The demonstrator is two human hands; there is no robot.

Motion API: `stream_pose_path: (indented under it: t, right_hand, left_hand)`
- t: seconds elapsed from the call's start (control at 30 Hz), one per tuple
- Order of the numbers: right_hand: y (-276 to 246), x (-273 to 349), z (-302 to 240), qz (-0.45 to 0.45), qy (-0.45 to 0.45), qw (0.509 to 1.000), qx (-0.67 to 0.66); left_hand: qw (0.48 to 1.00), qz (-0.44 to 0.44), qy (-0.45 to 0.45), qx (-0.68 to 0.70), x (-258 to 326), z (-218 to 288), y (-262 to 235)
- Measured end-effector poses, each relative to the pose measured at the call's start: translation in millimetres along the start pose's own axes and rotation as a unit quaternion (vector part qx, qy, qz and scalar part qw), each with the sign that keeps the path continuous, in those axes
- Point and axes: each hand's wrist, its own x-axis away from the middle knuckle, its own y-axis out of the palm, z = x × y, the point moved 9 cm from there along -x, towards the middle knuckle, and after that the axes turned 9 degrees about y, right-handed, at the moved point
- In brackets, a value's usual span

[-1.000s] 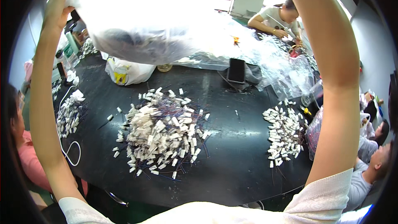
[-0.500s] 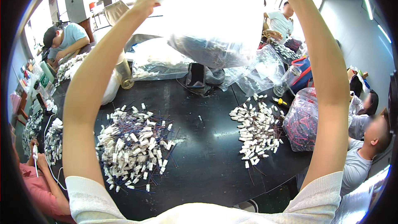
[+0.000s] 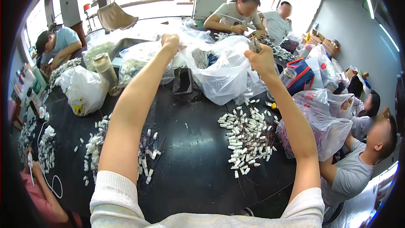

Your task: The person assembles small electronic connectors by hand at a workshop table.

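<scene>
Risk first: clear plastic bag [image 3: 223, 76] held up over the black table [image 3: 198, 160], left hand [image 3: 170, 42] clenched on one corner of its mouth, right hand [image 3: 261, 59] clenched on the other side, fingers closed tight on bunched film; bag belly sagging down toward the table's far middle, apparently resting on or just above it, cannot tell which. Could slip from either fist, thin film being slick, and dump whatever small parts remain inside. Could also snag the tall cylindrical container [image 3: 105, 69] near the left forearm, or sweep into the white tied sack [image 3: 82, 90] beyond it. Two heaps of small white connectors with dark leads below: one pile [image 3: 249, 137] under the right arm, another pile [image 3: 139, 152] partly hidden by the left forearm; a dropped elbow would scatter either. Open room: bare dark tabletop between the two heaps and toward the near edge. Tight on the right, where a patterned plastic bag [image 3: 320, 122] and a seated person crowd the table rim; crowded at the far side with more bags and workers
</scene>
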Motion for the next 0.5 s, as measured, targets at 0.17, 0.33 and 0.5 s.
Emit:
stream_pose_path:
  t: [0.17, 0.33, 0.5]
  right_hand:
    - [-11, 17, 3, -0.023, 0.04, 0.993, 0.112]
    - [-34, 76, 2, 0.02, 0.086, 0.985, -0.151]
    - [8, 131, 40, -0.034, 0.16, 0.928, -0.334]
  left_hand:
    - [0.993, -0.005, 0.002, -0.117, 20, 43, -20]
    - [0.93, -0.227, 0.192, -0.217, 128, 133, -22]
    - [0.915, -0.339, 0.147, -0.164, 259, 122, -59]
